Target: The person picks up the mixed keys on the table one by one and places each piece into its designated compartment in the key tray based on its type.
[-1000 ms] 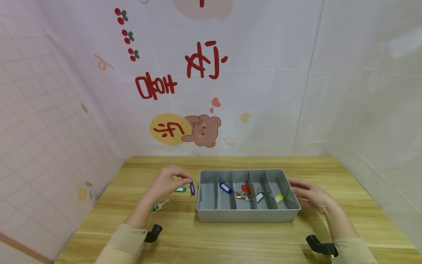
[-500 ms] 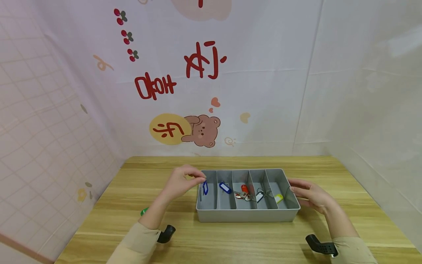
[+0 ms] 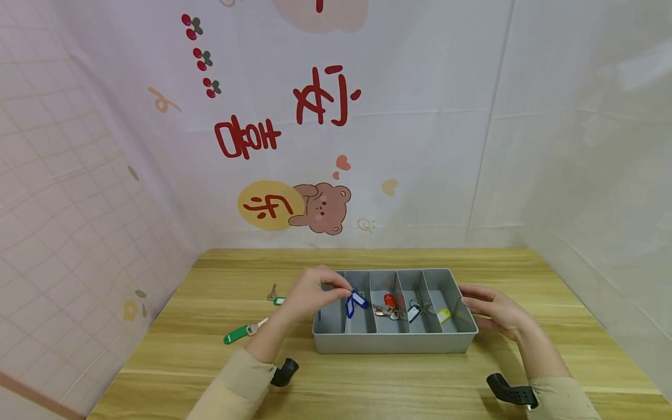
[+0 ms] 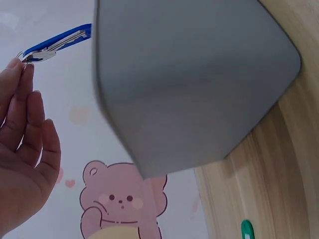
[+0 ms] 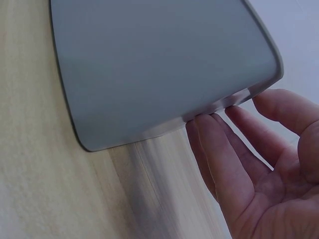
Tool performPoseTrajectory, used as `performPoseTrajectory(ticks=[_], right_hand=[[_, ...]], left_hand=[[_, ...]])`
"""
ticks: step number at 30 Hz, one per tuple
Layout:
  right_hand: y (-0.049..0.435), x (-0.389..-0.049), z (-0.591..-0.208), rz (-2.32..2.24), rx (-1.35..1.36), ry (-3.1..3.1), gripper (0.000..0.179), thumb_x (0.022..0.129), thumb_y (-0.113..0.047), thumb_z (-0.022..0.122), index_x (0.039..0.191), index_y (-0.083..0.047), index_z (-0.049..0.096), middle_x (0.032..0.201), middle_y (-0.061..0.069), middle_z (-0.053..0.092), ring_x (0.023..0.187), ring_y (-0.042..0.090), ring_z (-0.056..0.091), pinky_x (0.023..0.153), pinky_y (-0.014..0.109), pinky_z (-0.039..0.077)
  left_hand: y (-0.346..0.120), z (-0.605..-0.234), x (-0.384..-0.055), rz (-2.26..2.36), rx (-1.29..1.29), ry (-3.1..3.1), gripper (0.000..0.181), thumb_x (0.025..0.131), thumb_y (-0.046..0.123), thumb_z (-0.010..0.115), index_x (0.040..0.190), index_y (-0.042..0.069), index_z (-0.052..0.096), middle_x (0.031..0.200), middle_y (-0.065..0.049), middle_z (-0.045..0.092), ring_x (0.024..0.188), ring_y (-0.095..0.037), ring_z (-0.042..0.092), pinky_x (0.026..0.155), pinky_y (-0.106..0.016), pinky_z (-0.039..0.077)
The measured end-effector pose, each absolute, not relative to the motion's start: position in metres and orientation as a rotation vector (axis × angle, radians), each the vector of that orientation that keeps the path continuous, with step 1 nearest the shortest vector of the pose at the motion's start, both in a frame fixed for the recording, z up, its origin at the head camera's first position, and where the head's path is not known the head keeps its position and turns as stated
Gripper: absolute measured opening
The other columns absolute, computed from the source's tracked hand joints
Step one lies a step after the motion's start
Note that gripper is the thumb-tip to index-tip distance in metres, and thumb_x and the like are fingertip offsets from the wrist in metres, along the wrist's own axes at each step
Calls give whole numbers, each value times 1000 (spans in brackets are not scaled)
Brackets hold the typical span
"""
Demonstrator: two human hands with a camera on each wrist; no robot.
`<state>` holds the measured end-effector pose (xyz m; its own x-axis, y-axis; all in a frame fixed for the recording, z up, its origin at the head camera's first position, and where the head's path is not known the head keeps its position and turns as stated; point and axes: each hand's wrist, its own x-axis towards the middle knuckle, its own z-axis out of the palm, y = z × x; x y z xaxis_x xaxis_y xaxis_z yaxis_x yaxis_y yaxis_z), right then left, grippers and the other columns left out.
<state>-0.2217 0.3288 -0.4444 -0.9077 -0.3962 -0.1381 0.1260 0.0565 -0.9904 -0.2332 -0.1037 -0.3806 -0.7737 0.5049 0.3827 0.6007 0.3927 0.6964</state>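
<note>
My left hand (image 3: 314, 293) pinches a key with a blue key tag (image 3: 349, 308) by its metal ring, between thumb and index finger. The tag hangs over the second compartment from the left of a grey divided tray (image 3: 394, 344). Another blue key tag (image 3: 360, 299) lies in that compartment, overlapped by the hanging one in the head view. In the left wrist view the key (image 4: 47, 51) dangles alongside its blue tag, partly hidden by the tray's wall. At the tray's right end, my right hand (image 3: 496, 312) rests its extended fingertips (image 5: 207, 119) against the outer wall.
Red key tags (image 3: 389, 301) with keys fill the middle compartment; a black-edged tag (image 3: 414, 312) and a yellow tag (image 3: 444, 315) lie further right. On the table, left of the tray, are a green key tag (image 3: 235, 334) with its key and another green tag (image 3: 279, 301).
My left hand has carried the blue key tag rightward, from left of the tray, across the first compartment, to over the second. The right hand has stayed at the tray's end.
</note>
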Motion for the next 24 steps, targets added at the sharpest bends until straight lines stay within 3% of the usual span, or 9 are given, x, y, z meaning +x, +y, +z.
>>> performPoseTrajectory(ticks=[5, 15, 24], right_hand=[[329, -222, -446, -1928, -275, 1944, 44, 103, -9, 52, 145, 4, 44, 122, -6, 63, 108, 9, 63, 89, 35, 53], [330, -222, -446, -1908, -263, 1977, 50, 103, -11, 54, 146, 11, 38, 123, -6, 63, 108, 10, 63, 90, 34, 53], [330, -221, -446, -1916, -268, 1963, 47, 103, -10, 53, 145, 8, 42, 123, -5, 63, 109, 10, 63, 89, 34, 53]], left_hand=[[-95, -386, -236, -1294, -1051, -2569, 3, 89, 15, 76, 89, 14, 79, 85, 12, 69, 82, -9, 59, 69, -28, 50], [-85, -379, -239, -1154, -1221, -2598, 4, 89, 13, 75, 89, 11, 79, 86, 8, 71, 82, -8, 59, 70, -25, 50], [-81, -377, -248, -951, -1351, -2697, 5, 90, 12, 74, 89, 11, 79, 86, 7, 71, 75, -2, 59, 68, -21, 49]])
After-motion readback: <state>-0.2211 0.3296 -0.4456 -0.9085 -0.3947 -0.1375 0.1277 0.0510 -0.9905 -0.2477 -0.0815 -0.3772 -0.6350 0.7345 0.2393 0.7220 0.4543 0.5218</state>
